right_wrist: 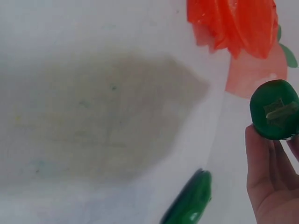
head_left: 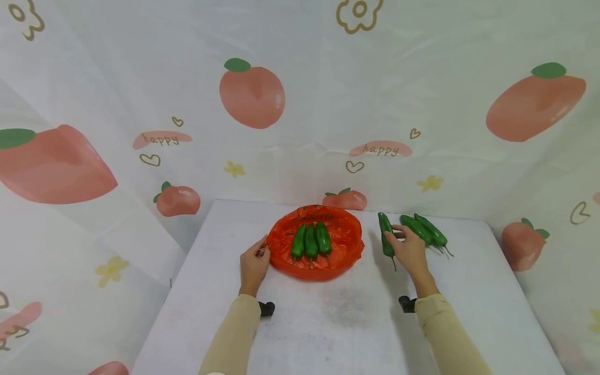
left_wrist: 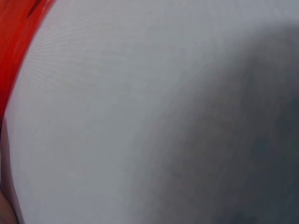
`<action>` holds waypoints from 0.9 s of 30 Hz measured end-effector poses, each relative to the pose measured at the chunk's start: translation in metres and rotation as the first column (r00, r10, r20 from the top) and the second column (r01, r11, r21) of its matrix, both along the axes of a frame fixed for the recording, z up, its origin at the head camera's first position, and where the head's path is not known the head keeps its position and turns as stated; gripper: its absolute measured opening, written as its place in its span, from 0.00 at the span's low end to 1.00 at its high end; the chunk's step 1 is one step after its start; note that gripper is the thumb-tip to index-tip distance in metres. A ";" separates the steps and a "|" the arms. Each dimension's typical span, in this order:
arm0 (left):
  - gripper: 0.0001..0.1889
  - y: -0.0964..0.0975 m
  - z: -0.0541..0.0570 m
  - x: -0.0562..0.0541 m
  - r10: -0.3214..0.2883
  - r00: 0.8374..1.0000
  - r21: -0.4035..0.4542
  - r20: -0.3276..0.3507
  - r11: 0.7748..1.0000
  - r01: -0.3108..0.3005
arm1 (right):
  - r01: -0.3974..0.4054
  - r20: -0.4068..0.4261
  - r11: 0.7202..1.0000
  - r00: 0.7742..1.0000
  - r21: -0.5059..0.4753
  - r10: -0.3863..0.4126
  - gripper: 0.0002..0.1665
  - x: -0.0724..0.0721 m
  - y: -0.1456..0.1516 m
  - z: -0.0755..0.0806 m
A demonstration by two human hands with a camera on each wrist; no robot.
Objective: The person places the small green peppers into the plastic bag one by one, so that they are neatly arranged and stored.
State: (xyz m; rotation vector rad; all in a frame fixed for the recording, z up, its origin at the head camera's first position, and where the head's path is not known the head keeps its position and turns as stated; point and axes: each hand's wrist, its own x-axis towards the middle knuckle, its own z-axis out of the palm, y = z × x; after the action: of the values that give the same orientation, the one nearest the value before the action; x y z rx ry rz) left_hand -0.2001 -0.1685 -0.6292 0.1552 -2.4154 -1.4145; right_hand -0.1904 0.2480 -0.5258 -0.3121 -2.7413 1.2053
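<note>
head view: right hand (head_left: 411, 251) pinches a green pepper (head_left: 386, 233), long axis fore-and-aft, stem nearest, right of the red bag (head_left: 347, 240); left hand (head_left: 253, 264) pinches bag's left rim. left wrist view: grip not shown. right wrist view: stem end visible.

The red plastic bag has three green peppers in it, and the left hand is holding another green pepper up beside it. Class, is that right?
Not quite: the right hand, not the left hand, is holding the other green pepper, as the head view shows. The three green peppers in the red plastic bag are correct.
</note>
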 end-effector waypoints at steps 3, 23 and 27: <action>0.20 0.001 0.001 0.000 0.003 1.000 0.000 0.000 1.000 -0.003 | 0.004 0.027 1.000 1.000 -0.022 -0.004 0.30 -0.002 -0.004 0.002; 0.20 0.002 0.000 0.001 0.011 1.000 -0.002 -0.013 1.000 -0.011 | -0.042 0.055 0.996 0.997 -0.082 0.046 0.29 -0.014 -0.037 0.014; 0.20 0.002 -0.001 0.002 0.013 1.000 -0.003 -0.015 1.000 -0.013 | -0.040 0.091 0.994 0.995 -0.106 0.050 0.30 -0.016 -0.044 0.015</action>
State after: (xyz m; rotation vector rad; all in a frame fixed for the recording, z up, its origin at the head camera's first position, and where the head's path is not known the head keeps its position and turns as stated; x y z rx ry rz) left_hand -0.1984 -0.1665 -0.6301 0.1593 -2.4001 -1.4011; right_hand -0.2062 0.2041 -0.5106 -0.3275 -2.7839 1.3825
